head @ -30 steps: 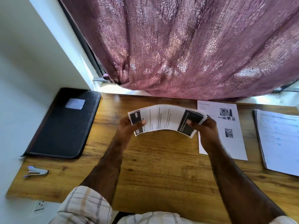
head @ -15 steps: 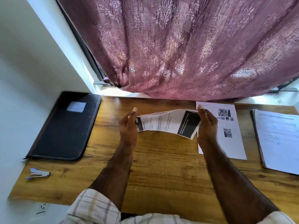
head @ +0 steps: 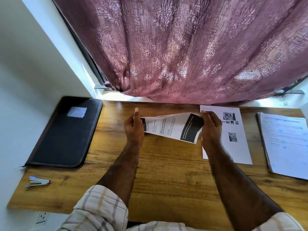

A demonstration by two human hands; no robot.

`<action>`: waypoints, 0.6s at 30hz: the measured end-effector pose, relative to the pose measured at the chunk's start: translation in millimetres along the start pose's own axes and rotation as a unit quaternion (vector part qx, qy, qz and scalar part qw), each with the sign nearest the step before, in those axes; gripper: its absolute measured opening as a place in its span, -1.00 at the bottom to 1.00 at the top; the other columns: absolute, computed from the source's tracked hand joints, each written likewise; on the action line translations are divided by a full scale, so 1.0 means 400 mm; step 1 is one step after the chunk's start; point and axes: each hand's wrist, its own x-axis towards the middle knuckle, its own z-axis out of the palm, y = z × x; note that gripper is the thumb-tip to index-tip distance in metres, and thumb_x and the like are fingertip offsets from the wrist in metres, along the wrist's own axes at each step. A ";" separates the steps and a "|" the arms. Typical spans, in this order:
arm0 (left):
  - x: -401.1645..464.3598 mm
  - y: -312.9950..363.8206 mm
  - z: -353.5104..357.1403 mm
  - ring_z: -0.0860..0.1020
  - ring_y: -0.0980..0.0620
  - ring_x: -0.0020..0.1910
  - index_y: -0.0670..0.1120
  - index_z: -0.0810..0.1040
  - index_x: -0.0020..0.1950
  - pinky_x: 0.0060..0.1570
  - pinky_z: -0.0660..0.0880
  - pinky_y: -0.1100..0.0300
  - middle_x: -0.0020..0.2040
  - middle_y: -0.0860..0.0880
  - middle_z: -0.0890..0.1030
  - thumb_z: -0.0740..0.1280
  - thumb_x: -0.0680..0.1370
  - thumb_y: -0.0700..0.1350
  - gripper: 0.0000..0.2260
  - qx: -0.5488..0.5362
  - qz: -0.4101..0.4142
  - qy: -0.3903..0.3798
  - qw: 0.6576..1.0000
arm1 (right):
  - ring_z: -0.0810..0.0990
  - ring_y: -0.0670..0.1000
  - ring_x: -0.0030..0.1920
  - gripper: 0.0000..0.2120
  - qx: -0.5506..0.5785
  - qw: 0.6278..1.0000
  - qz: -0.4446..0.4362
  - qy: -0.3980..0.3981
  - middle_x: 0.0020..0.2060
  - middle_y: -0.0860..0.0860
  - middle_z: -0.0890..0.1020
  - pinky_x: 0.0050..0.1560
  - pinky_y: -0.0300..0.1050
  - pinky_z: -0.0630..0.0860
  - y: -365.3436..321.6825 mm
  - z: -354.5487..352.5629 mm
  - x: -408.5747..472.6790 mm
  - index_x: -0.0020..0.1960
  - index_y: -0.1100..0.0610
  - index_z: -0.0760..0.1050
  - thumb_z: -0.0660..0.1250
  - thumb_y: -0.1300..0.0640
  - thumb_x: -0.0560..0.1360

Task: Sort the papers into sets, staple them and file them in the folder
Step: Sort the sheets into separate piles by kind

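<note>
1. Held papers (head: 173, 127) between left hand (head: 134, 129) and right hand (head: 210, 126), fingers curled on each end, above desk (head: 166, 172).
2. Lay left of left hand: folder (head: 66, 132), stapler (head: 39, 181).
3. Lay right of right hand: sheet (head: 233, 139), stack (head: 285, 144).

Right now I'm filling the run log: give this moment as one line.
step: squaring paper set | left hand: holds left end | right hand: holds right end | stapler: untouched | folder: closed

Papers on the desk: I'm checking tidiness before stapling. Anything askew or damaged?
Only the held set sags, bowed between the left hand and right hand. The loose sheet and right stack lie flat, undamaged.
</note>
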 end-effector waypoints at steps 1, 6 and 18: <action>0.007 -0.002 0.005 0.53 -0.13 -0.37 -0.30 0.40 -0.24 -0.33 0.50 -0.04 -0.34 -0.17 0.49 0.32 0.64 0.25 -0.38 0.002 0.009 0.008 1.000 | 0.63 0.18 -0.17 -0.77 -0.003 1.000 0.000 0.005 -0.28 0.10 0.59 -0.15 0.05 0.53 -0.005 0.004 0.003 -0.14 0.14 0.55 0.33 0.07 0.65; 0.055 -0.002 0.019 0.53 -0.23 -0.37 -0.15 0.49 -0.28 -0.36 0.54 -0.11 -0.37 -0.20 0.55 0.25 0.67 0.32 -0.42 0.101 0.121 0.093 0.983 | 0.60 0.40 -0.15 -0.62 -0.061 0.997 -0.042 0.010 -0.18 0.32 0.59 -0.22 0.21 0.55 -0.010 0.014 0.028 -0.06 0.12 0.57 0.29 -0.19 0.67; 0.182 0.170 0.034 0.43 0.07 -0.45 -0.09 0.44 -0.31 -0.41 0.37 0.13 -0.42 -0.03 0.51 0.27 0.64 0.30 -0.47 0.280 0.297 -0.063 0.911 | 0.64 -0.13 0.11 -0.49 -0.474 0.794 -0.133 -0.356 0.20 -0.14 0.66 0.04 -0.16 0.59 -0.173 0.028 0.066 0.34 -0.10 0.56 0.55 -0.22 0.46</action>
